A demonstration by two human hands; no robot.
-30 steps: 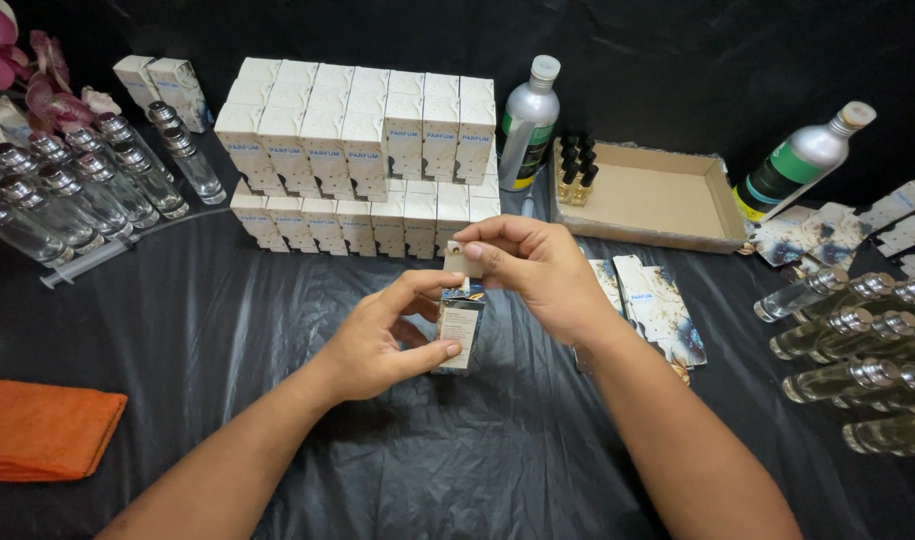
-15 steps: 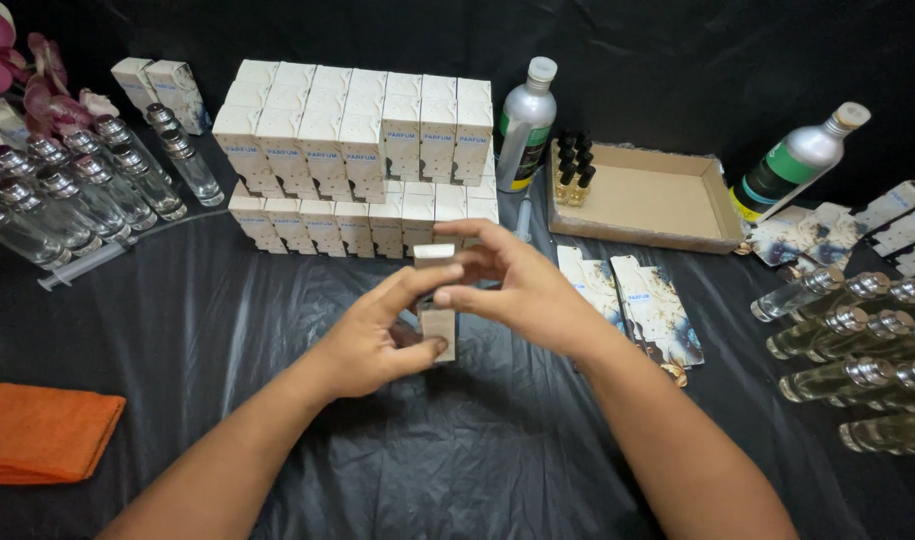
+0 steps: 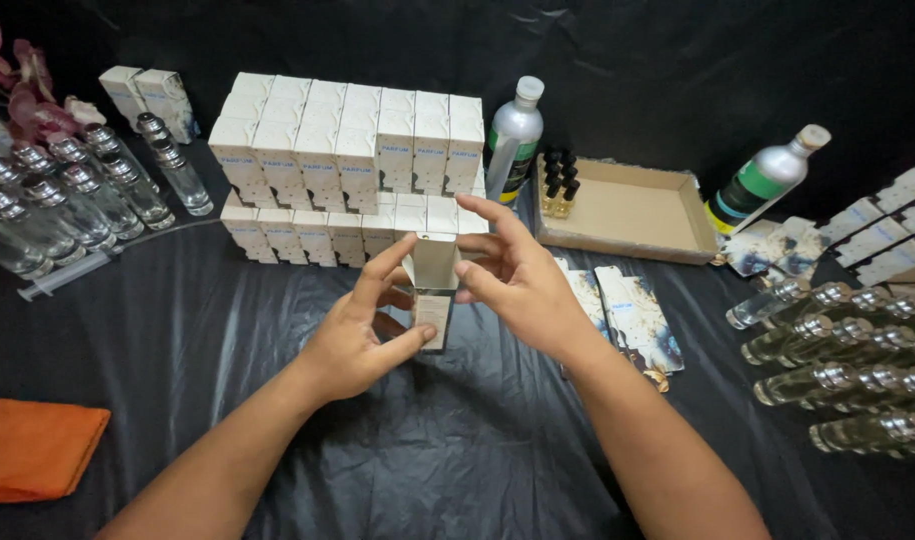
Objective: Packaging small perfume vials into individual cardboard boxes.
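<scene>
Left hand clamps small white box upright at centre, near the stacked boxes. Right hand has opened since half a second ago, fingers spread just off the raised top flap (box still unsealed, likely closing next).
</scene>
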